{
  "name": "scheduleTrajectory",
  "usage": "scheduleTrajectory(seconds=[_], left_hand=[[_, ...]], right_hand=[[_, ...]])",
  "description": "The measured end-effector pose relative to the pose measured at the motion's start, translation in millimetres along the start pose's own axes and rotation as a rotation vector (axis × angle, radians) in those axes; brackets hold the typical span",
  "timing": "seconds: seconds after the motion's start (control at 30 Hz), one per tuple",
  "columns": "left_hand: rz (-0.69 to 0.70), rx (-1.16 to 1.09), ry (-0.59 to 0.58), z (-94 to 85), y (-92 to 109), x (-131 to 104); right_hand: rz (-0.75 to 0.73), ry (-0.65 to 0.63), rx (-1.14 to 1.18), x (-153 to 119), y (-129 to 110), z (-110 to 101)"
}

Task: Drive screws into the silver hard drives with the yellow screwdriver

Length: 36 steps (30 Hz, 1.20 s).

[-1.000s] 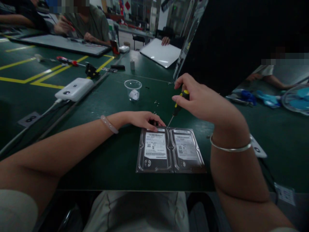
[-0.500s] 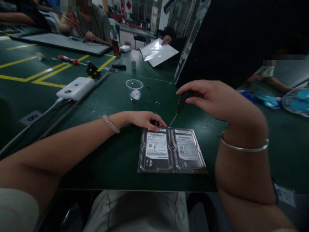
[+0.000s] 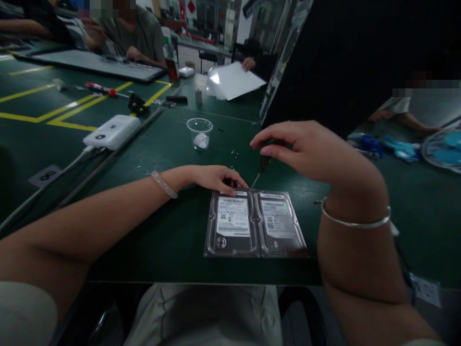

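Two hard drives lie side by side, labels up, on the green table: the left hard drive and the right hard drive. My left hand is closed on the far edge of the left drive, thumb on its face and fingertips by its far right corner. In my right hand is a dark-handled screwdriver, held from above at a slant. Its thin shaft runs down to the far edge where the drives meet; the tip's exact contact is too small to tell. Several tiny screws lie beyond my left hand.
A clear plastic cup with crumpled white stuff inside stands behind the drives. A white power strip is at left, a large black panel at right. Co-workers sit across the table; one hand holds a white sheet.
My right hand and the screwdriver handle have shifted left and slightly down, so the shaft stands a little steeper. My left hand and the drives stay nearly in place.
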<state>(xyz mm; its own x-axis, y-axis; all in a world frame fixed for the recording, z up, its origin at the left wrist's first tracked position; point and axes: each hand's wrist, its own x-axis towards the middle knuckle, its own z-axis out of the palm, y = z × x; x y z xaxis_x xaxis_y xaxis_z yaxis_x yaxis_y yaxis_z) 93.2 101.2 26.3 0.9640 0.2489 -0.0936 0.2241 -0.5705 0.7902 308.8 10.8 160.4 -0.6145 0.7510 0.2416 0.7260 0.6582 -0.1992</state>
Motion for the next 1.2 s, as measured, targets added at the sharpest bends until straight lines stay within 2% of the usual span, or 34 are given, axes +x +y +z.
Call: scheduleTrajectory(seconds=[0.2, 0.37, 0.6, 0.93, 1.1, 1.2], left_hand=[[0.004, 0.028, 0.009, 0.4, -3, 0], [0.01, 0.004, 0.005, 0.7, -3, 1], [-0.002, 0.028, 0.008, 0.3, 0, 0], [0.001, -0.011, 0.002, -0.1, -4, 0], [-0.007, 0.001, -0.003, -0.7, -3, 0], [-0.018, 0.008, -0.008, -0.8, -2, 0]], right_hand=[[0.132, 0.003, -0.016, -1, 4, 5], [0.146, 0.043, -0.05, 4, 2, 7], [0.284, 0.124, -0.32, 12, -2, 18], [0.295, 0.163, -0.267, 9, 0, 21], [0.309, 0.249, -0.416, 5, 7, 21], [0.317, 0.232, -0.457, 4, 5, 20]])
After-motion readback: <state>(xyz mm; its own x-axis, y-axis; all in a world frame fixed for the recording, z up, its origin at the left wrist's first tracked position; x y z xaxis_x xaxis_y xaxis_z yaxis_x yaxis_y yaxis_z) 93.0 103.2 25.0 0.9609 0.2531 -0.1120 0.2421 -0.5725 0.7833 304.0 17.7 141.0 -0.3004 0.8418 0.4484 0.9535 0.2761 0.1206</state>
